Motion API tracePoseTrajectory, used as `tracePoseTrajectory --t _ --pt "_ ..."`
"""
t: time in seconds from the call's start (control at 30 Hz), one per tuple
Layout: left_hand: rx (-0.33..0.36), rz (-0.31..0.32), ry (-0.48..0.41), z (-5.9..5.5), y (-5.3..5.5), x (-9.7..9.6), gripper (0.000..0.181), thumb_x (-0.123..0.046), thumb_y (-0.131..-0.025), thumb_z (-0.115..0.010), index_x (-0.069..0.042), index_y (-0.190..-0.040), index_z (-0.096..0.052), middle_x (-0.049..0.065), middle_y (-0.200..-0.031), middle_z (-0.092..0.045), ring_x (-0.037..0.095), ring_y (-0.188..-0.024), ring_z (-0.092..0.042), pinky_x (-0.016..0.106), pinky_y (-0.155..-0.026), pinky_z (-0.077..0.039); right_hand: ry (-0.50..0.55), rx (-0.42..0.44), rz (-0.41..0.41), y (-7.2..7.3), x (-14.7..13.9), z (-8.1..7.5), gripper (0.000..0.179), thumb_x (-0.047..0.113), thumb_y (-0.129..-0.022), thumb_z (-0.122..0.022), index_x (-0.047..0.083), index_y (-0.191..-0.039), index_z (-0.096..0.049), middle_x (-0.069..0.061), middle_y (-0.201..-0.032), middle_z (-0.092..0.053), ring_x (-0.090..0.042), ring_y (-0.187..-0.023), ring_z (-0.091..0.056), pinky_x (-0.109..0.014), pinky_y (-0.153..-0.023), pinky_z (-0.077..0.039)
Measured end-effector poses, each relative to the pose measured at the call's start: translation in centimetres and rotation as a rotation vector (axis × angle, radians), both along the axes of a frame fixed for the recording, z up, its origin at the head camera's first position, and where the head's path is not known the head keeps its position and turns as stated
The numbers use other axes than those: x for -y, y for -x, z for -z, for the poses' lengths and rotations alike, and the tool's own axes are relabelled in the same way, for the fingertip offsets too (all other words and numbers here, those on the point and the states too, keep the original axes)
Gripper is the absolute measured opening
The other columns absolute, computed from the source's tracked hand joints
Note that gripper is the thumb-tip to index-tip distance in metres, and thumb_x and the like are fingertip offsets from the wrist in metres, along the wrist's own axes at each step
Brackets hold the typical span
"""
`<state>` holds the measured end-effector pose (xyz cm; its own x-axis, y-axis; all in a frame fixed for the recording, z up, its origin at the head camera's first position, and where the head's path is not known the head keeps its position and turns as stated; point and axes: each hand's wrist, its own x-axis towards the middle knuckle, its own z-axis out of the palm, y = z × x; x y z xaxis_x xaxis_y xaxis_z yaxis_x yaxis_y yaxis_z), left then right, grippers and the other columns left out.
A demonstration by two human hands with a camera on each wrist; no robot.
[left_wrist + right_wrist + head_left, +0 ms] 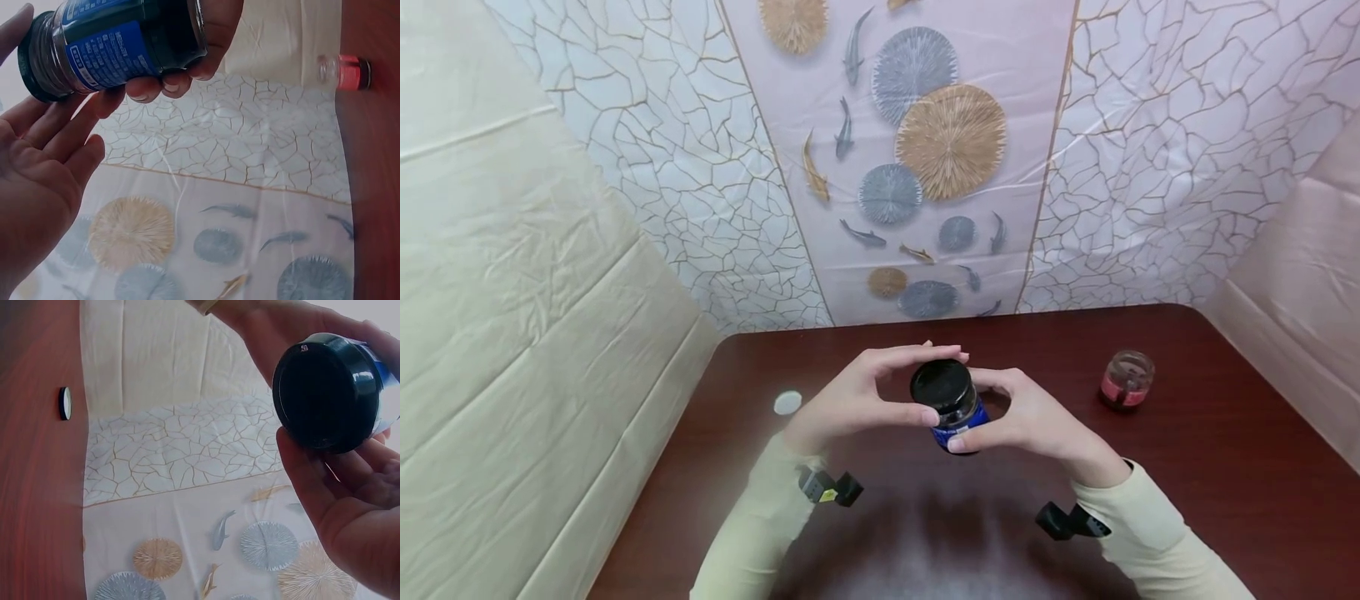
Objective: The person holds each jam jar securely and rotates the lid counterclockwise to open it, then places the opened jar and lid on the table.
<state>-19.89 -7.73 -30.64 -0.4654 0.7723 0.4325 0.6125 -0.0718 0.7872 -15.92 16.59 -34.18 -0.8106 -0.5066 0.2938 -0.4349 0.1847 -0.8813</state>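
Both hands hold a glass jar (961, 421) with a blue label above the table, its black lid (942, 385) tilted up toward the left. My left hand (872, 392) spans the lid end, thumb on the near side and fingers along the far side. In the left wrist view, the left hand's fingers (56, 128) lie beside the rim of the lid (37, 56). My right hand (1026, 421) grips the labelled body from the right. Its fingertips (144, 87) curl round the jar (119, 50). The right wrist view shows the jar's dark round end (325, 394).
A small glass jar (1127, 379) with a red label and dark bottom stands at the right of the brown table (1210, 467). A round lid (787, 402) with a white face and dark edge lies at the left. Fabric walls (580, 317) enclose the table's sides and back.
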Motion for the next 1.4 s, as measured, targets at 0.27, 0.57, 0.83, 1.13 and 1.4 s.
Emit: tracePoseTrajectory --t 0.27,0.57,0.83,1.13,1.4 --pt "-0.157 -0.138 0.037 0.2 0.4 -0.1 0.059 -0.019 -0.087 -0.082 -0.020 -0.142 -0.060 -0.011 -0.134 -0.064 0.012 -0.133 -0.052 0.036 -0.118 -0.032 0.048 0.073 0.034 0.2 0.1 0.2 0.052 0.013 -0.081 -0.085 0.012 -0.129 -0.067 -0.008 -0.114 -0.070 -0.030 -0.096 -0.065 -0.035 -0.079 -0.058" --pt "-0.163 -0.191 0.020 0.1 0.8 -0.3 0.057 -0.019 -0.090 -0.078 -0.017 -0.143 -0.059 -0.008 -0.138 -0.062 0.012 -0.132 -0.052 0.035 -0.112 -0.039 0.049 0.056 0.081 0.7 0.0 0.2 0.055 0.013 -0.080 -0.086 0.012 -0.131 -0.066 -0.007 -0.116 -0.070 -0.030 -0.098 -0.065 -0.035 -0.079 -0.058" --pt "-0.082 -0.255 -0.088 0.3 1.1 -0.2 0.058 -0.015 -0.092 -0.075 -0.021 -0.147 -0.055 -0.006 -0.137 -0.063 0.015 -0.133 -0.052 0.036 -0.115 -0.035 0.045 0.037 0.161 1.1 -0.3 0.0 0.051 0.016 -0.081 -0.086 0.015 -0.128 -0.068 -0.005 -0.110 -0.072 -0.028 -0.096 -0.066 -0.033 -0.082 -0.055" --pt "0.133 -0.308 -0.252 1.4 1.5 0.8 0.070 -0.048 -0.092 -0.071 -0.008 -0.147 -0.053 0.011 -0.144 -0.057 0.023 -0.127 -0.057 0.027 -0.096 -0.051 0.055 -0.007 0.183 1.1 -0.3 -1.3 0.053 0.014 -0.079 -0.087 0.013 -0.128 -0.067 -0.004 -0.111 -0.072 -0.023 -0.099 -0.065 -0.029 -0.084 -0.053" --pt "0.170 -0.488 -0.236 2.8 2.4 1.6 0.063 -0.050 -0.095 -0.067 -0.008 -0.142 -0.059 0.011 -0.140 -0.060 0.028 -0.119 -0.061 0.025 -0.093 -0.052 0.018 -0.054 0.227 1.3 -0.4 -3.2 0.057 0.016 -0.077 -0.089 0.016 -0.130 -0.067 -0.002 -0.112 -0.071 -0.022 -0.098 -0.065 -0.027 -0.085 -0.051"
